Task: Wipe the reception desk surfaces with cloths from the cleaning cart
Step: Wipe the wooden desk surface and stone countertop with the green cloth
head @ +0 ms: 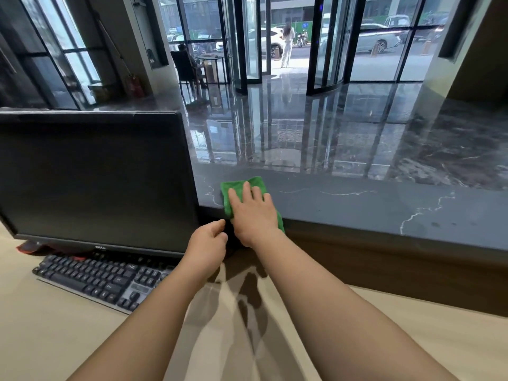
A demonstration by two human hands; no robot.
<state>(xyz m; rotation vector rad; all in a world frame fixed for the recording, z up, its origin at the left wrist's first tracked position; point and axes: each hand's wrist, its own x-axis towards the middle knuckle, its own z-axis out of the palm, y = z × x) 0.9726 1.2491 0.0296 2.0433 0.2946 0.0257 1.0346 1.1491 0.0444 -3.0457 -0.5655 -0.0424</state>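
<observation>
Right hand (254,213) lies flat on the green cloth (231,185), fingers straight and spread, pressing it onto the raised marble table top (357,204) at its near edge, just right of the monitor (93,177). The cloth's lower corner hangs over the lip.

Left hand (209,239) is loosely curled just beside the right wrist, below the lip. Nothing visible in it.

Judgement: wipe is at the left end of the ledge, and most of the marble to the right looks not yet covered.

To do it well:
- keep the palm flat with even pressure
- make long overlapping passes to the right
- run the cloth over the front lip too
- stay off the monitor edge and keyboard (101,276)
- refold the cloth when it's dirty
</observation>
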